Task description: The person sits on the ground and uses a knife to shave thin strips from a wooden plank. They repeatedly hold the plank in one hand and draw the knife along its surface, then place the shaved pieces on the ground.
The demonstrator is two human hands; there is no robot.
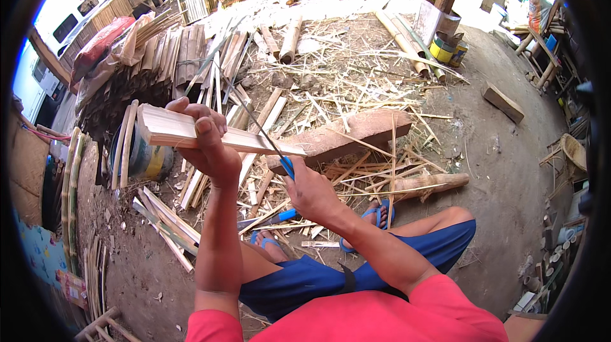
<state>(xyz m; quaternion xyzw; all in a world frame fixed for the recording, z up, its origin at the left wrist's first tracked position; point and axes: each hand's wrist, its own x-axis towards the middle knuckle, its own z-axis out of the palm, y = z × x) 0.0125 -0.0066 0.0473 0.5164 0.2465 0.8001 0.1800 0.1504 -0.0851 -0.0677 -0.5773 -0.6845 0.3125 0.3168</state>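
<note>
My left hand [215, 148] is wrapped around a pale, flat wooden slat [162, 129], held tilted with its wide end toward the upper left. The slat's narrow end comes close to a thick wooden log [366, 131]; whether it touches I cannot tell. In my right hand [313, 194] is a long thin-bladed knife [258, 128], gripped by its blue handle. Its dark blade points up and to the left, crossing the slat near the narrow end. A second blue-handled tool [286, 216] lies on the ground by my feet, partly hidden.
Shavings and bamboo strips [356, 81] litter the ground ahead. Split slats [167, 221] lie at left, near a bucket [156, 159]. A bamboo piece [433, 184] lies beside my right foot. Stacked bamboo [153, 55], a wooden block [503, 104] and yellow cans [443, 49] stand farther out.
</note>
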